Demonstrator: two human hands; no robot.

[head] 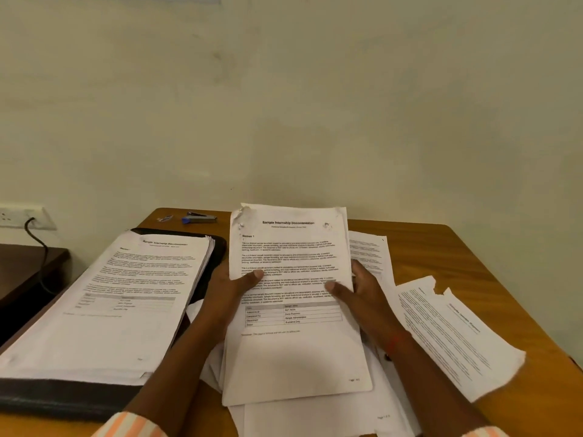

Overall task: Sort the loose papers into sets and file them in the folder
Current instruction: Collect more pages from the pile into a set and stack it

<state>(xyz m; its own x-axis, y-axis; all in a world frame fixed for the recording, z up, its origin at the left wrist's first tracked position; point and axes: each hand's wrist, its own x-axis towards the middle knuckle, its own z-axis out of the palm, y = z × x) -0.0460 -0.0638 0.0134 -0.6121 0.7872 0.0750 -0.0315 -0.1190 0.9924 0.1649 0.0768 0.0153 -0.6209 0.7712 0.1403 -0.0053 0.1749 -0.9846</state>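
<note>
Nearest edge: orange-and-white striped sleeve (132, 425) at L forearm.

Loose white printed sheets (315, 417) lie spread on the brown wooden table (473, 247), centre front.

Over them is a held set of white printed pages headed "Sample Internship Documentation" (293, 351), top corners crumpled. Whether its lower edge touches the loose sheets: cannot tell.

L hand (233, 285) grips the set's L edge, thumb flat across the front, fingers curled behind. R hand (362, 288) grips the R edge the same way, thumb on the front.

Left of the hands: open black flat folder (63, 398) on the table, with a thick stack of white printed pages (126, 294) lying in it.

Right of the hands: single white printed sheet with a torn top edge (457, 335), apart from the pile, lying skewed.

Far table edge: blue-and-grey stapler (198, 218); a small item beside it is too blurred to ID.

Behind: cream wall, white wall socket with black cable (22, 217) at L.
</note>
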